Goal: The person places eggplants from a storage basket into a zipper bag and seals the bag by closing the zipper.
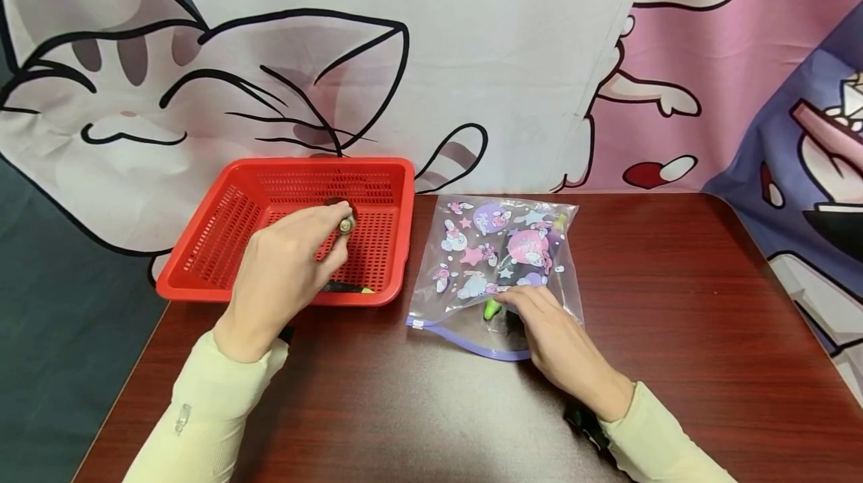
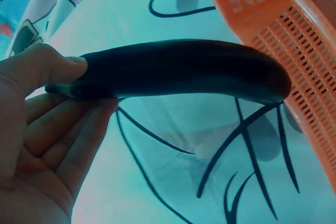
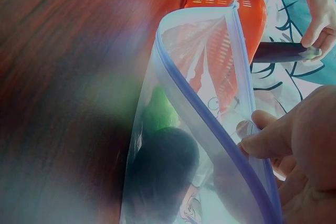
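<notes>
My left hand [image 1: 283,273] pinches the stem end of a long dark eggplant [image 2: 184,69] between thumb and fingers. It is held over the red basket, and the head view shows it nearly end-on. My right hand [image 1: 556,337] grips the purple-edged rim of a clear printed zip bag [image 1: 465,243]. Its mouth gapes in the right wrist view. Inside the bag lie a dark, rounded vegetable [image 3: 163,174] and something bright green [image 3: 160,113]; the plastic blurs their outlines.
The red plastic basket [image 1: 402,243] stands at the back left of the brown table [image 1: 418,408]. A dark, green-tipped item [image 1: 345,287] lies at its near side. Behind the table hangs a cartoon-printed cloth [image 1: 512,56].
</notes>
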`<state>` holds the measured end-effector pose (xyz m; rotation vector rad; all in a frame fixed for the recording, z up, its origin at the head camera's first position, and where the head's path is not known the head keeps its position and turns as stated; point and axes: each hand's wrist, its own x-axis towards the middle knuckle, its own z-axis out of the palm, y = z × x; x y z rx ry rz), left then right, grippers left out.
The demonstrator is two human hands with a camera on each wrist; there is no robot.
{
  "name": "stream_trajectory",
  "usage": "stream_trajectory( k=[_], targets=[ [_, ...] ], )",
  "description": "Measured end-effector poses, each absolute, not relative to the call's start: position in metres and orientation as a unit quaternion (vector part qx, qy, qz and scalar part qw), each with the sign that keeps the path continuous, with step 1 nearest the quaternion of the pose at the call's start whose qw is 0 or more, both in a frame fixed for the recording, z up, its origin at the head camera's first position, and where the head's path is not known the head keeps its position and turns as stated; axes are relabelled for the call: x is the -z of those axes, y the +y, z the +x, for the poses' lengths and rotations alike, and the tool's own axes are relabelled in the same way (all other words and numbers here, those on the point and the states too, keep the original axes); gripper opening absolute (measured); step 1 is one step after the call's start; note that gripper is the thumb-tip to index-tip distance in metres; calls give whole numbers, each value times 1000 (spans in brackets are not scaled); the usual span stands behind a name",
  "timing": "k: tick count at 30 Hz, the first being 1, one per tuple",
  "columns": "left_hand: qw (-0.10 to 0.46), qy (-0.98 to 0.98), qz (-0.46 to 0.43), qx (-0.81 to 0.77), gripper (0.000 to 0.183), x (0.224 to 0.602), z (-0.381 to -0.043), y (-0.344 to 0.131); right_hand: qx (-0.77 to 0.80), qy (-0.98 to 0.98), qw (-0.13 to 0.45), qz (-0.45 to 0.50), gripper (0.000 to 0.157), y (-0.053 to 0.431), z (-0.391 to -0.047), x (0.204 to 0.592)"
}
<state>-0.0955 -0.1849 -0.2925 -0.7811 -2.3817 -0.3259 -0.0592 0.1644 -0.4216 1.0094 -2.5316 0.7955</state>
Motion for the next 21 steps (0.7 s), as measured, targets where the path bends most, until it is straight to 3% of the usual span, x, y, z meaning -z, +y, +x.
stream_trajectory(
  k=[21],
  targets=[
    [355, -842, -348, 208, 34, 310, -67, -164, -280, -878, 157, 354, 40, 164, -58, 421]
  ],
)
